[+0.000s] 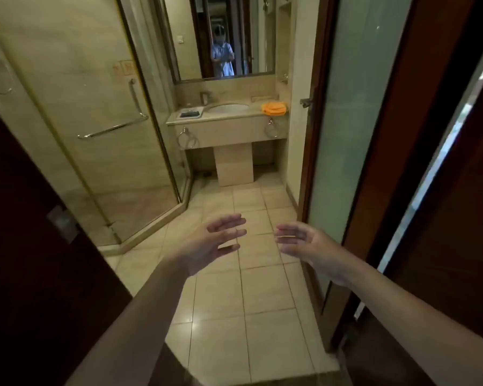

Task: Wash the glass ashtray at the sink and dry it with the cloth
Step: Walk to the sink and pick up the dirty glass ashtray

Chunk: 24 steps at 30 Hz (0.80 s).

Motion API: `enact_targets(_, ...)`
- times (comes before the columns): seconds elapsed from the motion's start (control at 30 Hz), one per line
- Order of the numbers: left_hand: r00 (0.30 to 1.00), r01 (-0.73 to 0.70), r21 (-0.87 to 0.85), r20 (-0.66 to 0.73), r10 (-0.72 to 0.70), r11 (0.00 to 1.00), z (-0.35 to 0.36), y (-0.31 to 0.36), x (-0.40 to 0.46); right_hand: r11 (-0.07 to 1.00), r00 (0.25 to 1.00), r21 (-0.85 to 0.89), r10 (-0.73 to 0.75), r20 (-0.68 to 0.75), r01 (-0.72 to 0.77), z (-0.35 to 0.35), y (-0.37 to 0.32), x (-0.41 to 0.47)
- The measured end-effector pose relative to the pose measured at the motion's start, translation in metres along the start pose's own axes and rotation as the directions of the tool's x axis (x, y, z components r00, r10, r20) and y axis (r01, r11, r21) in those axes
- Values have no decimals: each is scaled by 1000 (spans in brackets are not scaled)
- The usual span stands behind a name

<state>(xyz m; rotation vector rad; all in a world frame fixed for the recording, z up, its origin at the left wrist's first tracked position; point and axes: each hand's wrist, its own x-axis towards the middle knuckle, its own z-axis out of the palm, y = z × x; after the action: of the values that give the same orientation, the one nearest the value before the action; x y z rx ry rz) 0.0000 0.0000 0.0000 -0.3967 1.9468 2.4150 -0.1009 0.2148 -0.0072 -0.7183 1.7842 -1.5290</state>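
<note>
A tiled floor (251, 288) runs from the doorway to the far counter (221, 116). A glass shower stall (95, 135) stands on the left and a frosted glass door (354, 107) on the right. The sink (228, 108) sits in the counter under a mirror (223, 34). An orange cloth (274, 108) lies right of the sink and a dark tray (190, 113) left; the ashtray cannot be made out. The left hand (212, 240) and right hand (304, 243) hover, each grip spread, holding nothing.

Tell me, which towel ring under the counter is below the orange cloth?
The right ring. It hangs straight under the orange cloth on the counter; the left ring hangs under the tray.
</note>
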Motion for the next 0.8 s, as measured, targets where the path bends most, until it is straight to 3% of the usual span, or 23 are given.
enact_targets(0.47,1000,-1,-1,-5,1,1000,-65,40,155,999,998,49,12,-68,-8,-46,-16,158)
enact_targets(0.8,997,-9,-25,-77,7,1000,-89,74,255,996,1000,88,-27,-1,27,-99,-31,277)
